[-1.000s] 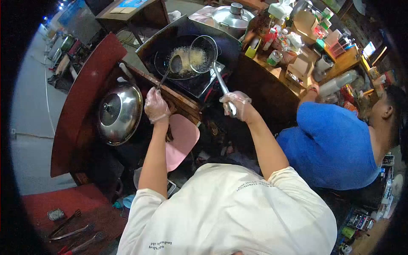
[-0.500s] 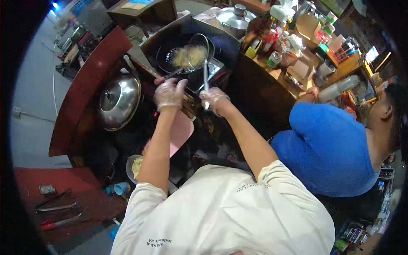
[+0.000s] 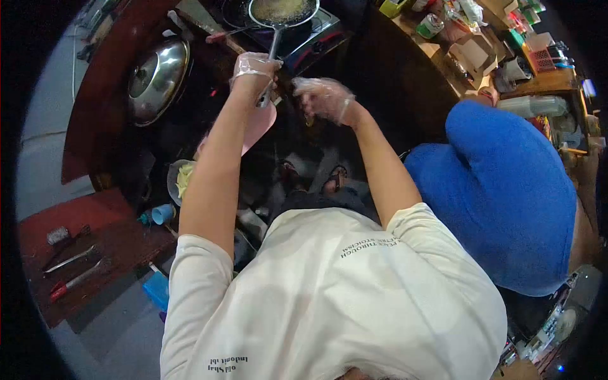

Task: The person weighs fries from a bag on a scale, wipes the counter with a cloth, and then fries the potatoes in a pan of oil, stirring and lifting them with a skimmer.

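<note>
Strainer [image 3: 283, 10], long-handled, over the wok [image 3: 235, 14]; left hand [image 3: 252, 75] wrapped round its handle [image 3: 275, 44]. Right hand [image 3: 327, 100] blurred, half-open, seemingly empty, nearby. Hazard: slack one-handed grip could tip it, splashing hot drips.

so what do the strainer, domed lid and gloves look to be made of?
Strainer: likely metal, smooth finish; grey sheen along the handle and bright rim.
Domed lid: probably polished metal, given its mirror-like highlights; steel or aluminium, can't tell.
Gloves: seemingly thin clear plastic, glossy; see-through and crinkled. Exact plastic unclear.
</note>
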Motion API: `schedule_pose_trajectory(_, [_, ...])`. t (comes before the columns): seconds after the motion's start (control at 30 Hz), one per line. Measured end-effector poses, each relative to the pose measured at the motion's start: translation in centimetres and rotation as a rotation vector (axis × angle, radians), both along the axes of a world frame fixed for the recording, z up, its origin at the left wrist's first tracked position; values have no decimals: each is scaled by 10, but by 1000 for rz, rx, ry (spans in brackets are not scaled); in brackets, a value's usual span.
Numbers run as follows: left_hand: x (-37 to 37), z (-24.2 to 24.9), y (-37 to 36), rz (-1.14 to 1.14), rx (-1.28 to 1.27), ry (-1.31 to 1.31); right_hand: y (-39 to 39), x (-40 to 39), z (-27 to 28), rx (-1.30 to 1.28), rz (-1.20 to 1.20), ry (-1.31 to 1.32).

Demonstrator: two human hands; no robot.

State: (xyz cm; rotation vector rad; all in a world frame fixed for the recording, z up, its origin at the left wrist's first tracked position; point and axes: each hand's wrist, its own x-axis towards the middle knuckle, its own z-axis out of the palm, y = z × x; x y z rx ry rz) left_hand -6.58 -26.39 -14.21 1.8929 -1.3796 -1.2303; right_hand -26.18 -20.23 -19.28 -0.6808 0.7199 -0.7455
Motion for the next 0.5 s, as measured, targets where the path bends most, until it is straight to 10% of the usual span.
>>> schedule_pose_trajectory(0.2, [22, 5, -18, -176, -112, -238, 46, -24, -148, 336, -362, 498])
schedule_pose_trajectory(0.33, [40, 3, -26, -237, -114, -262, 76, 6, -286, 519, -122, 926])
schedule_pose_trajectory(0.5, [53, 19, -24, -224, -75, -129, 91, 67, -401, 646, -240, 388])
